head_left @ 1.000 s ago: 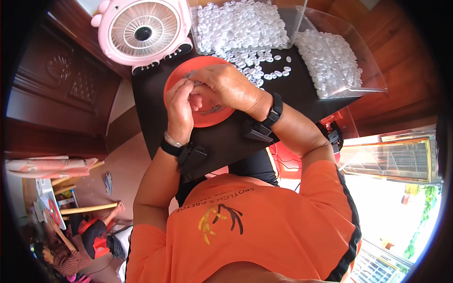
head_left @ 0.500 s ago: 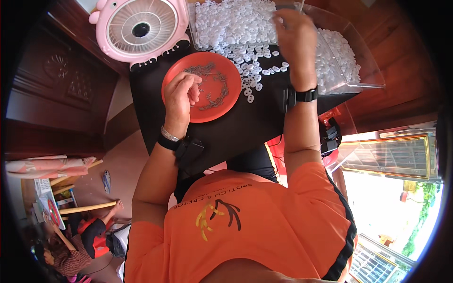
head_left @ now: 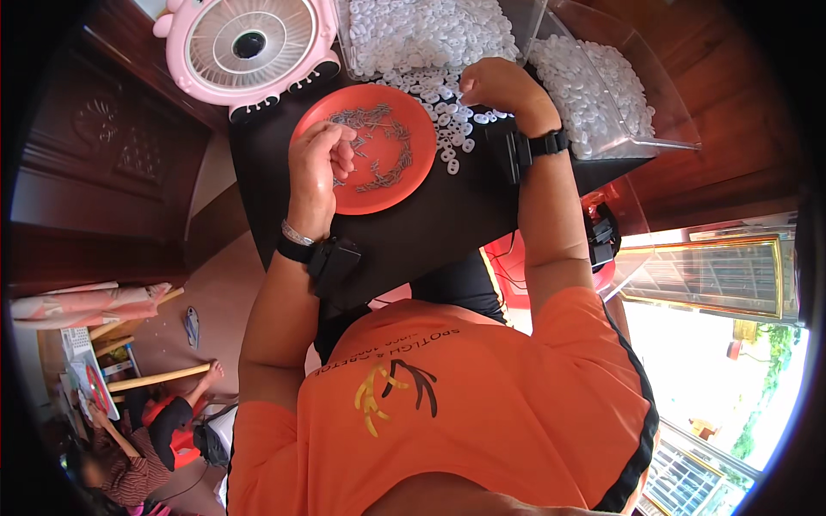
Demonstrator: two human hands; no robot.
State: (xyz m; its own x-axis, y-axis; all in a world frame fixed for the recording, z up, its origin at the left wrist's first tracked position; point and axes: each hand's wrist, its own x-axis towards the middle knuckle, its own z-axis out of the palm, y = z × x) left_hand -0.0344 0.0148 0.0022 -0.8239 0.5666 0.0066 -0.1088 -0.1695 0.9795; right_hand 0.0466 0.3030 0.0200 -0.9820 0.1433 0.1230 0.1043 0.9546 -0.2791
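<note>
My left hand (head_left: 318, 168) hovers over the left side of a round red plate (head_left: 372, 206), its fingers curled together. What they hold, if anything, is hidden. Small grey metal pins (head_left: 401, 142) lie in a rough ring on the plate. Farther right, my right hand (head_left: 503, 89) is above the loose white plastic pieces (head_left: 452, 129), small ovals with two holes. Its thumb and fingertips are pinched; anything between them is too small to make out.
Two clear plastic bins of white pieces stand at the back, the right one with a rim (head_left: 667, 144) near the edge of the black table (head_left: 430, 224). A pink fan (head_left: 249, 45) sits at the back left. Another person (head_left: 138, 456) sits at the lower left.
My right hand has come back nearer and to the left, from the bins to the loose pieces. My left hand has shifted slightly left, still over the plate.
</note>
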